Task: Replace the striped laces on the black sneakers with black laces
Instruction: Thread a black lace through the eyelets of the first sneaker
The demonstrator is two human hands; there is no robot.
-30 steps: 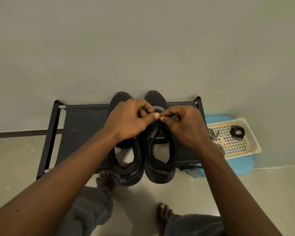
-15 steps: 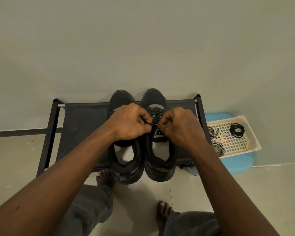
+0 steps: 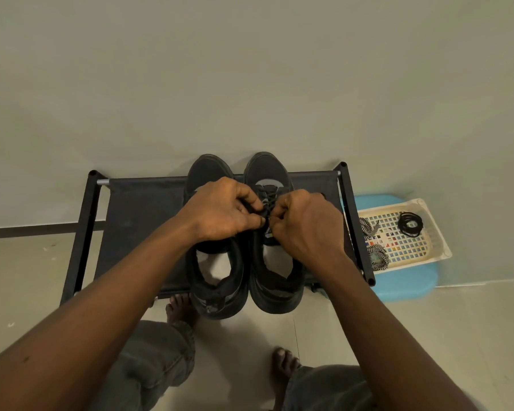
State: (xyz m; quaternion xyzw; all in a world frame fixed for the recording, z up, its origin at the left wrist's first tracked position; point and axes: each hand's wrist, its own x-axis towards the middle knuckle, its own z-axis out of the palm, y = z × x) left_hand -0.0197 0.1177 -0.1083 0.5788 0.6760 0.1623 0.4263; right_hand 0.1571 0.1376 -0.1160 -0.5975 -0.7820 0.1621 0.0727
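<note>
in the last second the left hand point(image 3: 223, 213) and right hand point(image 3: 307, 225) have curled tighter, each pinching the thin black lace point(image 3: 266, 199) on the right black fabric sneaker point(image 3: 276, 298) on the black metal rack point(image 3: 143, 221), likely cinching it.

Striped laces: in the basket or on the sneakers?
In the basket: two striped laces lie bunched at its left end, beside a black coil.
</note>
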